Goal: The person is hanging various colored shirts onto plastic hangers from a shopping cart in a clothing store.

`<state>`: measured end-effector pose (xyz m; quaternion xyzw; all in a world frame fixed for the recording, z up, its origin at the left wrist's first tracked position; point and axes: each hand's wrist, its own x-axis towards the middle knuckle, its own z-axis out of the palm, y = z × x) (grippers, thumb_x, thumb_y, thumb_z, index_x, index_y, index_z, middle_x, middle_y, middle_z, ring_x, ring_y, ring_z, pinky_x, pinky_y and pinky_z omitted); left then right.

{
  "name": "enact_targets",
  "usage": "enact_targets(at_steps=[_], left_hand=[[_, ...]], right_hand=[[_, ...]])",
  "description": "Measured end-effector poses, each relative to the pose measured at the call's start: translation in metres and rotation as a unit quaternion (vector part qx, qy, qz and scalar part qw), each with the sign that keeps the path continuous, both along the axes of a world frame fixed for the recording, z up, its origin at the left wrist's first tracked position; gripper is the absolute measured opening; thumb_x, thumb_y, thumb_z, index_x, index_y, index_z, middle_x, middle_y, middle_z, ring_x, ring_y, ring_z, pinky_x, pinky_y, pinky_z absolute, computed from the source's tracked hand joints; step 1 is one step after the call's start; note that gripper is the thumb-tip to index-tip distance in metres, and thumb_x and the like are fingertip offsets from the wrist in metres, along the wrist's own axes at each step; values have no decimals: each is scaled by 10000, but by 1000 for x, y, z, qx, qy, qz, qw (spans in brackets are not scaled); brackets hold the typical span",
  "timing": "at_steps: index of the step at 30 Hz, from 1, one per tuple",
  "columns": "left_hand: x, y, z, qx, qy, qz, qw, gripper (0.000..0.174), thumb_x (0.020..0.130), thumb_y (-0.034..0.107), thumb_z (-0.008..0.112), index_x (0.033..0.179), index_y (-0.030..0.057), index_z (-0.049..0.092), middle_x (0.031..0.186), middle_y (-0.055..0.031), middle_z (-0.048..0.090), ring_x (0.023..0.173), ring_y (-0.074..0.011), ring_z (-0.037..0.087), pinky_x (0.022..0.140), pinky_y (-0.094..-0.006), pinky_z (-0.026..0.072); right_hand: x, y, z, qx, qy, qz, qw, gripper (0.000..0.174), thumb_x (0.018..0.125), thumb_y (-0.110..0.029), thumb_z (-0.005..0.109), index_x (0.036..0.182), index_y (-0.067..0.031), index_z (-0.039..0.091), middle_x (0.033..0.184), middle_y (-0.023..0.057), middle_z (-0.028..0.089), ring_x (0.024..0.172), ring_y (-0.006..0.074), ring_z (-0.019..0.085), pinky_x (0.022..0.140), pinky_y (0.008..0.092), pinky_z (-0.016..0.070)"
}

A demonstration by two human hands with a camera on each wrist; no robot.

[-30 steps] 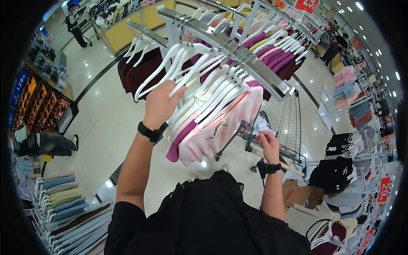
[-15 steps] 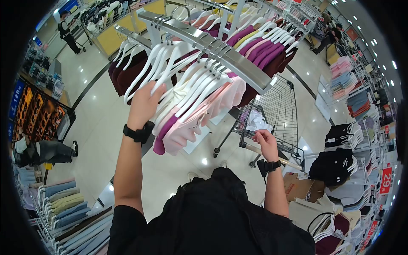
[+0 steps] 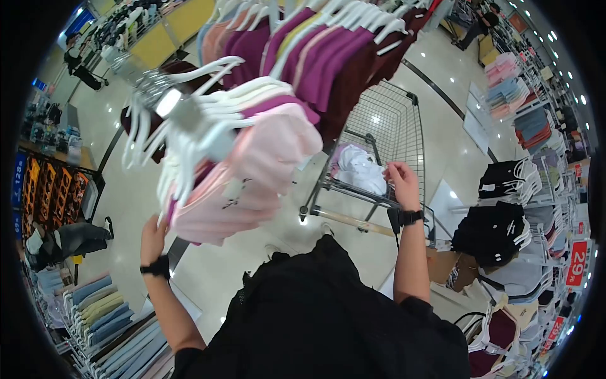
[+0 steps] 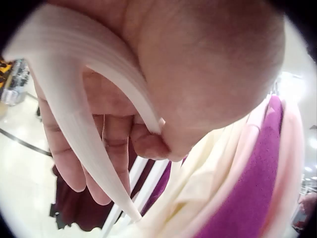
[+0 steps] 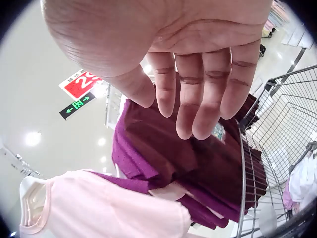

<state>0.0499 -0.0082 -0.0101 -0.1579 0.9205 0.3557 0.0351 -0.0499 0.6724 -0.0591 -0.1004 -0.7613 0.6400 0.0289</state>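
Note:
In the left wrist view, a bare white clothes hanger (image 4: 74, 109) has one arm pinched between the thumb and forefinger of my left hand (image 4: 198, 74); the other fingers hang beside it. The head view has that left hand (image 3: 153, 240) at the near edge of a bunch of hung tops, a pale pink top (image 3: 252, 183) foremost. Purple fabric (image 4: 242, 198) and cream fabric lie close to the hand. My right hand (image 3: 404, 180) is empty, its fingers loosely bent, over the side of a wire shopping cart (image 3: 394, 136). White clothing (image 3: 363, 169) lies in that cart.
The chrome rack bar (image 3: 170, 101) crosses blurred at upper left. Beyond it hang several purple and maroon tops (image 3: 353, 82). Black garments (image 3: 489, 234) on a rack stand to my right, folded trousers (image 3: 104, 309) on hangers to my left. Other people stand farther off.
My view has shifted, bringing the rack's end closer and lower at left. My left hand appears lower and farther left, beside the pink top. The right hand is slightly higher, still empty.

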Motion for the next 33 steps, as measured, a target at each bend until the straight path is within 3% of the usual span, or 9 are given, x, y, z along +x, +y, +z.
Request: enact_targets(at_steps=[4, 10, 12, 18, 22, 24, 25, 27, 33], left_hand=[[98, 5, -75, -95, -74, 87, 989, 431, 1040, 356, 546, 972, -59, 642, 836, -223, 673, 787, -327, 644, 738, -431, 491], [209, 104, -144, -69, -199, 203, 956, 478, 1040, 405, 533, 929, -37, 680, 862, -211, 711, 814, -312, 691, 741, -429, 511], [232, 138, -146, -18, -234, 231, 944, 478, 1052, 375, 530, 930, -68, 662, 889, -203, 731, 819, -293, 707, 748, -406, 532], [267, 227, -120, 45, -333, 270, 902, 426, 1064, 351, 515, 984, -39, 665, 954, -147, 746, 883, -249, 714, 735, -378, 546], [253, 272, -95, 64, -385, 280, 877, 420, 1063, 367, 518, 1004, -26, 656, 1008, -133, 744, 952, -230, 706, 760, -366, 534], [242, 289, -88, 69, -372, 282, 881, 405, 1066, 362, 521, 1017, -10, 673, 997, -121, 743, 921, -213, 693, 756, -360, 527], [232, 298, -82, 62, -378, 288, 877, 405, 1066, 362, 521, 1017, -10, 673, 997, -121, 743, 921, -213, 693, 756, -360, 527], [214, 311, -73, 47, -393, 250, 884, 429, 1080, 376, 502, 1019, -13, 674, 1017, -127, 732, 944, -208, 691, 799, -360, 546], [182, 340, -60, 31, -390, 236, 890, 424, 1083, 371, 494, 1054, -7, 684, 1004, -121, 732, 925, -206, 691, 816, -345, 538]], right_hand=[[-56, 68, -40, 7, -53, -1, 999, 233, 1038, -226, 615, 1120, -17, 679, 892, 51, 727, 791, 114, 674, 703, 241, 510], [-136, 145, -165, 81, -253, 126, 956, 237, 943, -151, 650, 1078, 41, 682, 905, 96, 718, 837, 170, 706, 691, 307, 573], [-155, 158, -203, 161, -350, 180, 905, 326, 916, -246, 692, 1104, 19, 712, 905, 111, 745, 752, 172, 713, 621, 339, 573], [-176, 189, -382, 153, -506, 148, 836, 294, 924, -298, 675, 1129, -88, 707, 910, 66, 748, 718, 200, 717, 542, 334, 513], [-167, 189, -467, 273, -459, 188, 824, 407, 887, -310, 711, 1218, -74, 703, 1001, 127, 753, 807, 275, 756, 611, 414, 594], [-160, 188, -501, 323, -428, 125, 834, 475, 872, -317, 725, 1277, -73, 672, 1171, 167, 722, 920, 306, 747, 651, 438, 612], [-164, 187, -501, 320, -440, 118, 831, 542, 856, -320, 743, 1327, -75, 633, 1314, 189, 662, 1097, 343, 695, 815, 471, 610], [-177, 186, -489, 344, -439, 115, 822, 644, 842, -293, 772, 1401, -68, 547, 1382, 202, 617, 1273, 372, 590, 1108, 459, 462], [-202, 185, -513, 336, -373, 176, 847, 696, 817, -235, 780, 1440, -73, 517, 1371, 214, 619, 1264, 377, 599, 1060, 454, 495]])
